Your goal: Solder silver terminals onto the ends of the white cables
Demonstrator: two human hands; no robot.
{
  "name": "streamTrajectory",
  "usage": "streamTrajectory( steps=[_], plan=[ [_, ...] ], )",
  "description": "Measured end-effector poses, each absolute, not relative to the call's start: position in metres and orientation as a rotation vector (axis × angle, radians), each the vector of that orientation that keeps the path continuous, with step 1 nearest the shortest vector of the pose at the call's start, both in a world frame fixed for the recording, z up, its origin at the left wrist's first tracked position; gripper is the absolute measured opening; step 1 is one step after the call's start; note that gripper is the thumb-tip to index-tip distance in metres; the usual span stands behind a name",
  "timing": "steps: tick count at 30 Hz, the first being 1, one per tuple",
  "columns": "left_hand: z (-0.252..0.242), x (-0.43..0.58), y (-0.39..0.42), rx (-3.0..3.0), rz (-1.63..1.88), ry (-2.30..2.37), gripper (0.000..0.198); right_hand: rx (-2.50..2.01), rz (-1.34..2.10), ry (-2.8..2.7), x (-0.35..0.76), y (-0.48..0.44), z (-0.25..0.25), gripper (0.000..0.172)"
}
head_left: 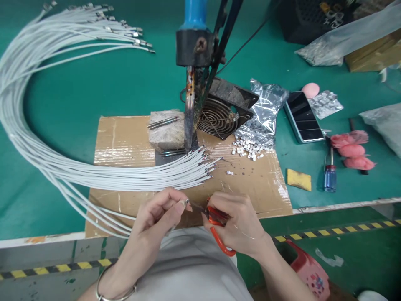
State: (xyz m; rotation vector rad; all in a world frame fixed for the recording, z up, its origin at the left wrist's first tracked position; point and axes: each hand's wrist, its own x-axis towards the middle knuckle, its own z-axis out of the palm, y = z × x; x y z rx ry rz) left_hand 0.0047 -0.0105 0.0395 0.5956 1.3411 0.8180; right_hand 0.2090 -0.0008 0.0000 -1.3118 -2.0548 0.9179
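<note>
My left hand point(158, 215) is closed in a pinch, the dark tip of a white cable point(187, 201) poking out between thumb and fingers. Most of that cable is hidden behind the hand. Orange-handled scissors point(222, 243) are gripped in my right hand point(239, 219), their blades pointing left at the cable tip. Whether the blades touch it I cannot tell. Just beyond both hands lies a thick bundle of white cables point(140, 177), its bare ends fanned out on a cardboard sheet point(260, 196). A few more cables point(109, 219) run in behind my left wrist.
A soldering iron point(189, 104) hangs tip-down over the bundle, beside a dusty fan point(219, 117) and a wrapped block point(166, 131). Small white connectors point(247, 147) lie scattered to the right. Further right are a phone point(303, 117), a yellow sponge point(298, 179) and a screwdriver point(330, 177).
</note>
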Motion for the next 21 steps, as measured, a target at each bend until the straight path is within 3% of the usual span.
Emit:
streamTrajectory(
  steps=[21],
  plan=[
    [0.0417,-0.0021,-0.0045,0.483,0.776,1.215,0.016,-1.142,0.627,-2.099,0.2055,0.0025,-0.006,0.035]
  ],
)
